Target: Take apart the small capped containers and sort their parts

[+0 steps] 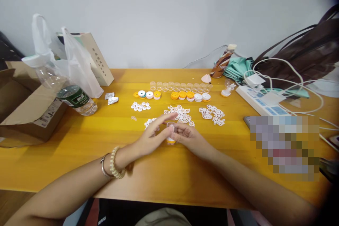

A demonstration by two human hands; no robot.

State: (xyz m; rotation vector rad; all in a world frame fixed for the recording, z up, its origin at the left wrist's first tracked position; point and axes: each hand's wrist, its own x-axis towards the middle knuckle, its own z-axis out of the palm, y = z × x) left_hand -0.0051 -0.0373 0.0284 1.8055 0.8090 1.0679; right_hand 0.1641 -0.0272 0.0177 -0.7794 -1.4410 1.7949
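Both my hands meet at a small clear plastic cup point(171, 125) with an orange and white base, held just above the table. My left hand point(153, 137) is at its left side, thumb against the cup and index finger stretched out beyond the rim. From the right, my right hand point(192, 139) grips it between thumb and curled fingers. A pale piece shows inside, too small to make out. Just beyond lie white lattice-shaped pieces point(180, 113) and small white round parts point(149, 123), partly hidden by my left hand.
Farther back are a row of clear cups point(182, 87), orange and white discs point(182, 95), and white knobs point(140, 106). A cardboard box point(34, 113) and tilted water bottle point(78, 99) stand left. A power strip point(261, 100) with cables and a coffee bottle point(222, 63) are right.
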